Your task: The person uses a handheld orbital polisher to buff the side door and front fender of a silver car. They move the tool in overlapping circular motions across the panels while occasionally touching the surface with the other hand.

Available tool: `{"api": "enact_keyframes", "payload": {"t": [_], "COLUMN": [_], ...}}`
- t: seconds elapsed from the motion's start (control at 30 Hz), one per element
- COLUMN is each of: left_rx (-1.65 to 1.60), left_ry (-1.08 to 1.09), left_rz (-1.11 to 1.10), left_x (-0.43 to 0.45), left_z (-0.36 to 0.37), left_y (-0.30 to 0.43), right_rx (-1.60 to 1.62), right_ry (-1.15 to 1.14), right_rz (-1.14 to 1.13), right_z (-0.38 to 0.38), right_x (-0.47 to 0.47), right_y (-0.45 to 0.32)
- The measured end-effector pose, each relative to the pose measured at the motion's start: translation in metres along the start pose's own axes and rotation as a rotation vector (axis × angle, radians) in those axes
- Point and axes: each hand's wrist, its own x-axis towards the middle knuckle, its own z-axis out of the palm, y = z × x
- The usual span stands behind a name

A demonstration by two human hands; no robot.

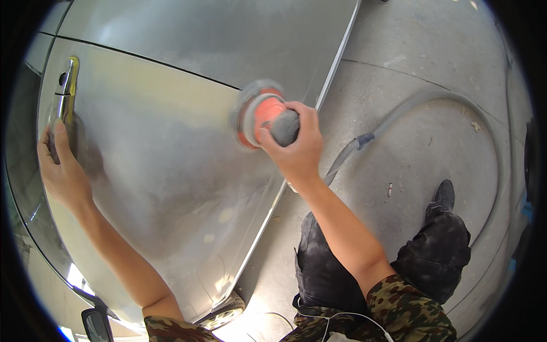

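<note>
My right hand (297, 145) is wrapped around the grey and orange body of a random orbital sander (270, 113). The sander's round pad lies against the car door panel (162, 149), beside the seam between two doors, and its rim is blurred. On the left, my left hand (66, 175) grasps the lower part of a chrome door handle (65, 83), thumb on one side and fingers around the other. Yellow masking tape (74, 75) edges the handle. The panel is dull silver-grey with yellowish patches and hazy areas.
A grey hose (401, 109) runs from near the sander and curves across the concrete floor (393, 149). A small butt-like scrap (389, 189) lies there. The door's lower edge (256, 239) runs diagonally. A wheel (224, 314) and side mirror (96, 325) show at the bottom.
</note>
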Motion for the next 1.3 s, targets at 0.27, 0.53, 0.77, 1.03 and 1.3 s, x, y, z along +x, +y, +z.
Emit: {"api": "enact_keyframes", "payload": {"t": [0.27,0.53,0.77,1.03,1.3], "left_rx": [0.000,0.055,0.018,0.157,0.040], "left_ry": [-0.010,0.028,0.020,0.051,0.018], "left_rz": [-0.017,-0.008,-0.012,-0.013,-0.027], "left_x": [0.001,0.000,0.000,0.002,0.003], "left_z": [0.001,0.004,0.003,0.009,0.006], "left_y": [0.002,0.003,0.000,-0.002,-0.007], "right_rx": [0.011,0.033,0.013,0.013,0.032], "right_ry": [0.101,0.053,0.045,0.080,-0.088], "right_rz": [0.258,0.201,0.128,0.261,-0.111], "right_z": [-0.014,-0.014,-0.013,-0.017,0.013], "right_x": [0.018,-0.001,-0.001,-0.002,0.000], "right_y": [0.049,0.033,0.028,0.052,-0.054]}}
